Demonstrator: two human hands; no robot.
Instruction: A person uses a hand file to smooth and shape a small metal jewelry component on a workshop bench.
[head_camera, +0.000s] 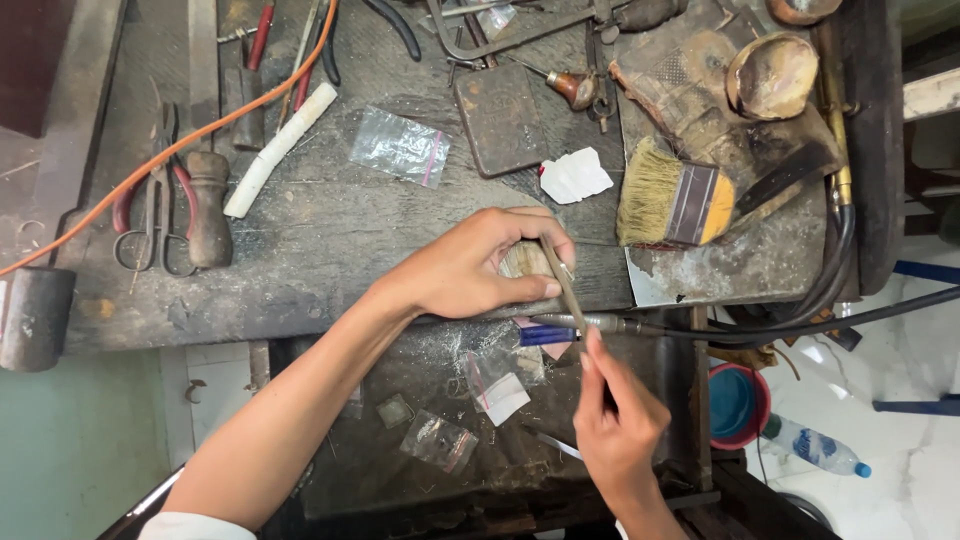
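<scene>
The left hand (480, 268) sat at the front edge of the desk (330, 235), fingers curled and pressed down over a pale wooden peg (524, 260), most of which was hidden under the fingers. Whatever small piece it pinned there could not be made out. The right hand (617, 425), at five o'clock from the left, was pinched tight around a thin rod-like tool (563, 285); its tip ran up to eleven o'clock and met the left fingertips, while its lower end vanished inside the grip.

Just below the peg lay a metal handpiece (580, 322) with a black hose (800, 325) trailing to three o'clock and curving up out of clear sight behind the desk's edge. A blue pen-like object (545, 336) peeked out, partly covered.

At two o'clock from the left hand rested a straw-bristled brush (672, 200); at twelve o'clock, a torn white scrap (574, 175) and a dark metal block (500, 118). A clear zip bag (400, 146) lay at eleven o'clock. Far at nine o'clock were scissors (150, 215), a wooden-handled tool (208, 205) and an orange cable (180, 140), cut off by the frame. More small bags (440, 440) sat in the dim tray below, contents unreadable. A plastic bottle (815, 447) lay on the floor at four o'clock.
</scene>
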